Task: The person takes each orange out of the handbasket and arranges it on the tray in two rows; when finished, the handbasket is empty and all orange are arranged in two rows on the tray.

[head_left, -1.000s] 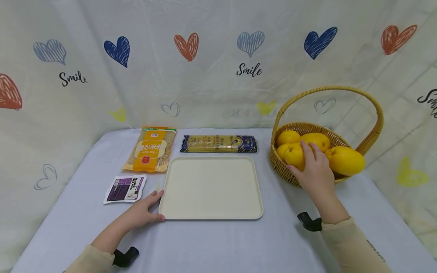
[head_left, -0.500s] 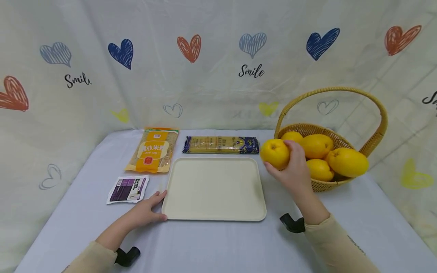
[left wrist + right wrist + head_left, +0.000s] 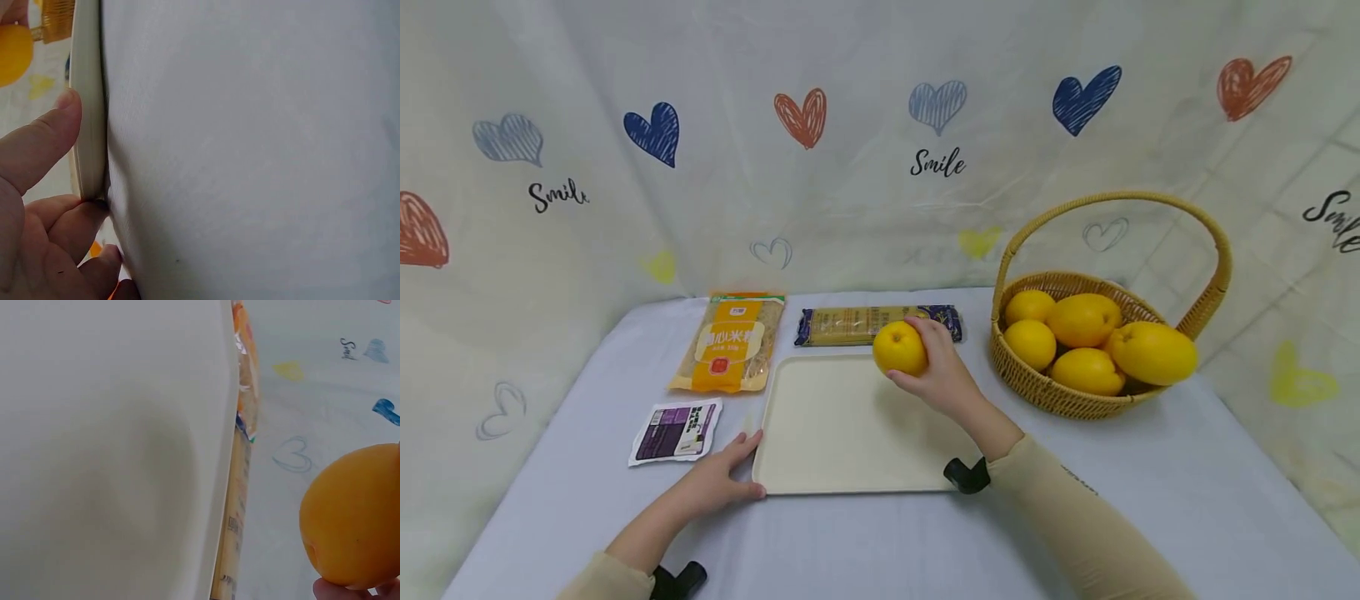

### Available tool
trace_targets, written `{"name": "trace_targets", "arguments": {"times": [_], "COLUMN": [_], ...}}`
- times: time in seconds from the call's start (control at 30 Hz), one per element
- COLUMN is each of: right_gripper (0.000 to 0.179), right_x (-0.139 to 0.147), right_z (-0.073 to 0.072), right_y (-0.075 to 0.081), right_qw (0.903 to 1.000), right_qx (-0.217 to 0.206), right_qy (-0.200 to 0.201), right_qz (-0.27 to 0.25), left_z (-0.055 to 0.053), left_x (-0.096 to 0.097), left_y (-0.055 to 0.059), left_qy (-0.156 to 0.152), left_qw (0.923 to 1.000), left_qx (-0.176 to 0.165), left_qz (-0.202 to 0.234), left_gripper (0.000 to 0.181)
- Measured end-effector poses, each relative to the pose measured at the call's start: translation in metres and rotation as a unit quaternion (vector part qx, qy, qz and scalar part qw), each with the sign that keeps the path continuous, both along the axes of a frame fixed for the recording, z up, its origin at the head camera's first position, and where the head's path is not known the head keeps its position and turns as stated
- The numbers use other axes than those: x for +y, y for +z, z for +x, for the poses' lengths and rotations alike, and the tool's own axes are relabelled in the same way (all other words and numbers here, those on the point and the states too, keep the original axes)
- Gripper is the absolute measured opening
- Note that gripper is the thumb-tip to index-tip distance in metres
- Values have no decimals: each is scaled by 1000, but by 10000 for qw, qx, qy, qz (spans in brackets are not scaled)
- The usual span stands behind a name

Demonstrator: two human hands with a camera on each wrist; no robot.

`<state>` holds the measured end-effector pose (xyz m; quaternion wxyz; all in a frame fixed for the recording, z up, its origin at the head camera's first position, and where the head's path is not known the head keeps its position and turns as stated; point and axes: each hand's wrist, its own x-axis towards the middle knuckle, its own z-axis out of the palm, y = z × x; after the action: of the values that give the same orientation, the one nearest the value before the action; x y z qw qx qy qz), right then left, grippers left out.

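Note:
My right hand (image 3: 943, 375) grips a smooth, oval yellow fruit (image 3: 898, 349) with a small dimple at one end. It holds the fruit above the back right part of the cream rectangular tray (image 3: 827, 429), which shows a soft shadow. In the right wrist view the fruit (image 3: 353, 519) fills the lower right, with fingertips beneath it. At the tray's front left corner rests my left hand (image 3: 717, 483), thumb on the front edge and fingers along the left side. The left wrist view shows its thumb (image 3: 53, 128) against the tray's edge (image 3: 90, 112).
A wicker basket (image 3: 1052, 404) with a tall handle stands at the right, holding several yellow fruits (image 3: 1084, 320). Behind the tray lies a long gold-and-blue packet (image 3: 838, 327). An orange-labelled bag (image 3: 730, 346) and a purple-and-white sachet (image 3: 676, 431) lie at the left on the white tablecloth (image 3: 820, 550).
My right hand has lifted the yellow fruit out of the basket and carried it left to over the tray. The left hand has stayed at the tray's corner.

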<state>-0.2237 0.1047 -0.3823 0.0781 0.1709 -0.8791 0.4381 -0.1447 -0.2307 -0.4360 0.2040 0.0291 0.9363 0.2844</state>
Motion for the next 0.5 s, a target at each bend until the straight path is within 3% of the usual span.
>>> {"name": "trace_targets", "arguments": {"times": [0.27, 0.5], "right_gripper": [73, 76], "right_x": [-11, -24], "right_z": [-2, -8], "right_y": [0, 0], "right_qw": [9999, 9999], "right_qx": [48, -112], "right_qy": [116, -69], "right_qz": [-100, -73], "left_z": [1, 0], "left_x": [12, 21], "left_y": [3, 4], "left_qy": [-202, -179], "left_qw": [9998, 9997], "left_qx": [65, 71], "left_qz": [47, -133], "left_gripper": [88, 88]}}
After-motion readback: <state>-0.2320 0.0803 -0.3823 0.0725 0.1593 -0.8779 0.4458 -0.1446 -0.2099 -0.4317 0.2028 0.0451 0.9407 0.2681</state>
